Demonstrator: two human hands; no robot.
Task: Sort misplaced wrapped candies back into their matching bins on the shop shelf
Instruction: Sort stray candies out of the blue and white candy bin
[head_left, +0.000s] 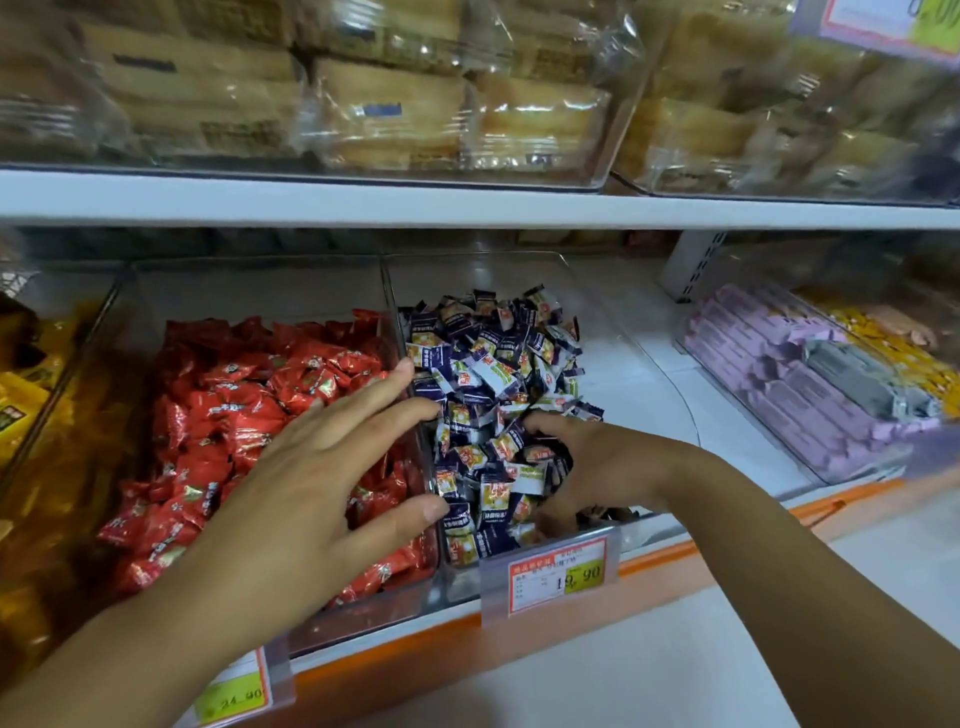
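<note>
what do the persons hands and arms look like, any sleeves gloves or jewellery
Both are bare. The left hand and right hand wear no gloves and no rings that show. The left forearm and right forearm carry no sleeve, watch or bracelet up to the frame's edge. The nails that show look short and unpainted.

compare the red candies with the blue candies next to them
Red candies have shiny red wrappers; blue candies have dark blue and white ones. Red candies look bigger than blue candies. The left hand hovers open over the red candies; the right hand curls round some blue candies. Both lie in clear bins.
</note>
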